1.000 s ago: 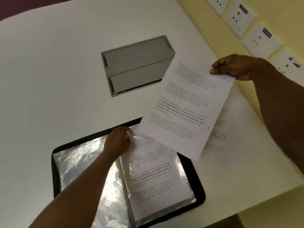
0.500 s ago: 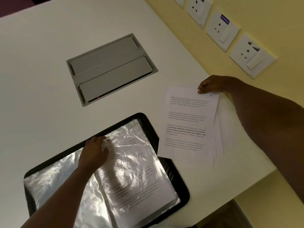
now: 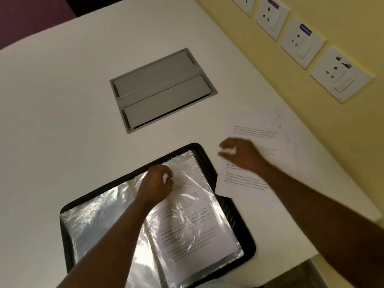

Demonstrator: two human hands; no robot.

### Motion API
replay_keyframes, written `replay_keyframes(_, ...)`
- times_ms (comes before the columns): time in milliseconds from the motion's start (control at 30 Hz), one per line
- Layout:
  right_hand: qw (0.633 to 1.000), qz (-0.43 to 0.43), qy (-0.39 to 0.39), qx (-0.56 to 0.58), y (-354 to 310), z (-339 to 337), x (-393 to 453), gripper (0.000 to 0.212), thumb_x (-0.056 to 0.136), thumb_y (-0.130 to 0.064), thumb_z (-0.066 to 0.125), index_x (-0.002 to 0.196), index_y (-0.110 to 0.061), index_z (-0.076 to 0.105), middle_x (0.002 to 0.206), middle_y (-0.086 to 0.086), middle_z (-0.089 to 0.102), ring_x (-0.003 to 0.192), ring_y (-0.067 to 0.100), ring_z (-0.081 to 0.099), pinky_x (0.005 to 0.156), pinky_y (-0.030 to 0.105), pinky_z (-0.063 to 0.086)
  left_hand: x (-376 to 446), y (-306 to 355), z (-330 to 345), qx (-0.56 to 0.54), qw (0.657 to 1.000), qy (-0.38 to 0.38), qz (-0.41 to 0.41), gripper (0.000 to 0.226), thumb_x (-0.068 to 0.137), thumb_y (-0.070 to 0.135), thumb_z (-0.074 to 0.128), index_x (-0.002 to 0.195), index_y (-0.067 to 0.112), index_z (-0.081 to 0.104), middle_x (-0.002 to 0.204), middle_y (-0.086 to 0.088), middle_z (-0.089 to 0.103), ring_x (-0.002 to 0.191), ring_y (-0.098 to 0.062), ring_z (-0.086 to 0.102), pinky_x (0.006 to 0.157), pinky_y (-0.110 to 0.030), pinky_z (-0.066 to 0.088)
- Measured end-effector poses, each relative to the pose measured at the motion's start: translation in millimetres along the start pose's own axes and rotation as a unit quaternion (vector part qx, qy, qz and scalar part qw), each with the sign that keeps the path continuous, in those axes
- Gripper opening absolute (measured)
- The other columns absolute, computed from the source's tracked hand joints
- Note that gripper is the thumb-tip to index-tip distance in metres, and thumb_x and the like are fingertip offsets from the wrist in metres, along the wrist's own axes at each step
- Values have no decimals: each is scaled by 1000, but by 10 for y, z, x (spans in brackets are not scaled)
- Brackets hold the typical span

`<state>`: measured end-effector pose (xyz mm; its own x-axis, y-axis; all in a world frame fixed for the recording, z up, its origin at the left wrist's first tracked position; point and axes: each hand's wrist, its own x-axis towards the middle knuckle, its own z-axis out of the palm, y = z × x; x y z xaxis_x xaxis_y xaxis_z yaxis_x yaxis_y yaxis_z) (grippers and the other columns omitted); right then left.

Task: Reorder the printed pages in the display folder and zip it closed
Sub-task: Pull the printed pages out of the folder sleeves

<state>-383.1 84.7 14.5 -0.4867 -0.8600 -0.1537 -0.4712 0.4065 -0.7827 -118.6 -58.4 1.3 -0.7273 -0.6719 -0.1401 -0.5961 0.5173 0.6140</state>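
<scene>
The display folder (image 3: 209, 163) lies open flat on the white table (image 3: 62, 100), and the left hand (image 3: 155, 186) pinches the top of its right-hand plastic sleeve (image 3: 193, 221), likely to open it for the page inside. The right hand (image 3: 241, 154), blurred, hovers empty with loose fingers over the loose pages (image 3: 255, 129) stacked beside the folder; at least two sheets show.

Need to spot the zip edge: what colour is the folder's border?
Black, around the folder edge; head view shows it.
</scene>
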Motion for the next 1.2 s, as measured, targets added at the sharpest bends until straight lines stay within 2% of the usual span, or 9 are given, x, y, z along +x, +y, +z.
replay_keyframes(167, 981, 84, -172, -26, -279, 715, -591, 75, 68, -54, 80, 132, -28, 52, 112, -14, 59, 103, 6, 56, 91, 27, 48, -115, 214, -19, -56, 998, 14, 8, 11, 75, 15, 59, 80, 24, 62, 87, 10, 62, 89, -10, 55, 80, -24, 42)
replay_keyframes(367, 982, 80, -159, -59, -462, 1029, -880, 10, 85, -30, 71, 85, -22, 65, 86, -9, 67, 81, 8, 62, 78, 30, 55, -333, 233, -246, -109, 991, 70, -26, 21, 79, 9, 61, 95, 22, 64, 102, 5, 65, 99, -12, 59, 91, -40, 50)
replay_keyframes(467, 976, 83, -200, 3, -781, 1001, -910, 14, 89, -29, 68, 81, -19, 61, 83, -6, 70, 75, 10, 67, 71, 27, 56, -540, 193, -377, -105, 984, 131, -58, 55, 86, 15, 65, 137, 17, 44, 139, -1, 47, 125, -14, 46, 105, -35, 42)
replay_keyframes(567, 949, 118, -251, 152, -1212, 991, -931, 18, 94, -25, 60, 96, -6, 60, 93, 5, 74, 77, 22, 73, 69, 36, 59, -832, 236, -517, -174, 955, 194, -144, 69, 89, 30, 67, 147, 20, 30, 150, 1, 35, 132, -12, 38, 106, -31, 37)
replay_keyframes(733, 915, 89, -314, 240, -1944, 1224, -969, 19, 98, -25, 53, 100, -7, 59, 101, 8, 73, 91, 22, 72, 77, 34, 57, -1476, 196, -812, -436, 856, 85, -266, 79, 75, 70, 63, 141, 34, 39, 132, 4, 58, 115, -15, 60, 97, -42, 50)
replay_keyframes(900, 885, 67, -374, 268, -2324, 1797, -1098, 24, 103, -29, 41, 107, -19, 63, 116, 2, 68, 111, 12, 63, 98, 29, 48, -1936, -47, -1035, -525, 810, 61, -253, 48, 91, 49, 58, 132, 26, 50, 121, -1, 67, 109, -20, 66, 99, -43, 47)
replay_keyframes(1067, 843, 133, -405, 327, -2362, 2228, -1238, 38, 101, -31, 42, 122, -6, 62, 118, 5, 67, 116, 14, 59, 107, 31, 37, -2174, -479, -1122, -506, 784, 125, -336, 27, 98, 25, 49, 114, 10, 66, 109, -12, 71, 98, -26, 70, 89, -37, 54)
replay_keyframes(1133, 853, 129, -407, 300, -2323, 2366, -1283, 37, 101, -35, 41, 120, -12, 63, 124, 1, 64, 118, 11, 57, 105, 31, 37, -2240, -623, -1118, -462, 792, 150, -370, 21, 96, 15, 51, 108, 7, 67, 102, -14, 73, 91, -27, 72, 83, -36, 57)
replay_keyframes(1200, 899, 63, -401, 167, -2250, 2489, -1330, 38, 101, -41, 39, 123, -18, 59, 129, 1, 61, 117, 14, 57, 103, 32, 42, -2295, -768, -1111, -426, 795, 172, -397, 17, 96, 11, 53, 106, 6, 65, 96, -13, 74, 85, -28, 73, 79, -35, 58)
